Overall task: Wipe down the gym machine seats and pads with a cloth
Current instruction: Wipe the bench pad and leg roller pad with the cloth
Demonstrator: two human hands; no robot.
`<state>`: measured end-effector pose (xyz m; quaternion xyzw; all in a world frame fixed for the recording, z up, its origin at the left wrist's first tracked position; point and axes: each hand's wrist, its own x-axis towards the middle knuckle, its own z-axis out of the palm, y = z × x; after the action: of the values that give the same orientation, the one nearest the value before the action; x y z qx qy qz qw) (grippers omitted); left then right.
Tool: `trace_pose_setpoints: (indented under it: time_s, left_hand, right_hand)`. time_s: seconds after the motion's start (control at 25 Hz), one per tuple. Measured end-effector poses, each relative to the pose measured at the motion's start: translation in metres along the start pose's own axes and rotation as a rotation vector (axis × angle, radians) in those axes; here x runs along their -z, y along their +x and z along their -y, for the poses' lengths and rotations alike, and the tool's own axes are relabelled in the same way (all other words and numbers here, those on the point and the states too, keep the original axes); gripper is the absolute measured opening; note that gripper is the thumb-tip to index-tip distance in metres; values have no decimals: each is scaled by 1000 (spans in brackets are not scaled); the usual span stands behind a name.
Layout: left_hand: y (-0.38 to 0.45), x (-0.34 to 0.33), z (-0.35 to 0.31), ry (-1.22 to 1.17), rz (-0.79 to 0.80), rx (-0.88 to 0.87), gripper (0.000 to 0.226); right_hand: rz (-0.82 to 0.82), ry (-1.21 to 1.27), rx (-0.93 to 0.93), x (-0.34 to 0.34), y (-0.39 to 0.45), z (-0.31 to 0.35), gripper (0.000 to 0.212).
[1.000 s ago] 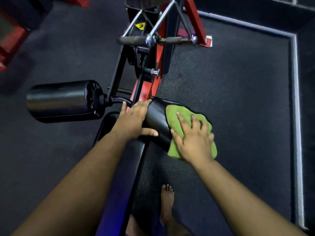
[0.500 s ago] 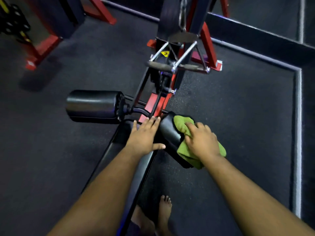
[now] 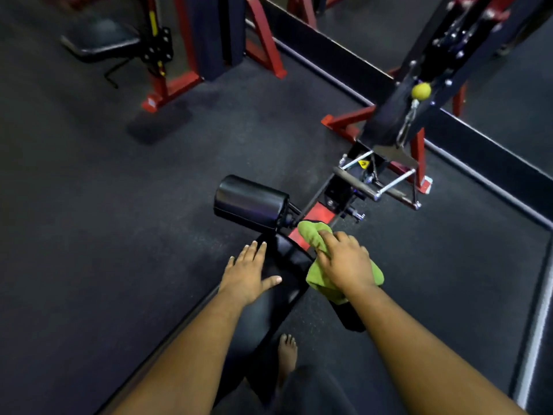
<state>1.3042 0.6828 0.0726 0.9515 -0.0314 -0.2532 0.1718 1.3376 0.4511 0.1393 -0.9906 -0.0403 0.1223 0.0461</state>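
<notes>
The soft, light green cloth [image 3: 317,238] is pressed under the flat right hand [image 3: 344,262] onto a firm roller pad [image 3: 294,259]; the left hand [image 3: 248,274], fingers spread, is rested beside it.

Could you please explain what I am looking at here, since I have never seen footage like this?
The single view comes from a camera worn on a person's head, looking down at their own arms. Below is a gym machine with black padding. The right hand presses a green cloth onto a roller pad, its fingers lying fairly flat on top. The left hand rests open on the long seat. A second roller pad sticks out to the left, and a metal cable handle hangs beyond. A bare foot stands on the dark floor.
</notes>
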Motion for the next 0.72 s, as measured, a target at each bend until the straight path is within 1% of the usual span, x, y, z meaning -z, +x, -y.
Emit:
trace_pose_setpoints:
  time_s: [0.12, 0.2, 0.24, 0.28, 0.36, 0.44, 0.48, 0.52, 0.6, 0.68, 0.72]
  left_hand:
    - [16, 12, 17, -81, -65, 104, 99]
    - [39, 14, 27, -143, -105, 187, 99]
    - [54, 11, 32, -173, -121, 230, 99]
    - [68, 9, 38, -196, -140, 277, 99]
    - [94, 5, 47, -239, -184, 360, 93]
    - [120, 9, 59, -342, -240, 443, 84]
    - [131, 12, 66, -407, -258, 482, 82]
    - [141, 13, 72, -457, -272, 505, 82]
    - [151, 11, 80, -509, -273, 509, 91]
    - [153, 4, 79, -534, -245, 484, 100]
    - [152, 1, 78, -540, -237, 477, 102]
  right_hand:
    - [-69, 23, 97, 2, 45, 21, 50]
    - [-130, 57, 189, -11, 86, 34, 51]
    - [-129, 61, 237, -20, 109, 42, 53]
    - [-95, 54, 284, -30, 131, 50, 57]
    - [57, -40, 380, -50, 168, 64, 68]
    - [225, -157, 454, -67, 195, 67, 77]
    - [269, -151, 463, -73, 206, 66, 78]
    - [282, -125, 460, -77, 215, 67, 77]
    - [253, -127, 478, -81, 233, 81, 72]
    - [214, -128, 531, -86, 256, 115, 69]
    - [235, -110, 560, -87, 269, 134, 68]
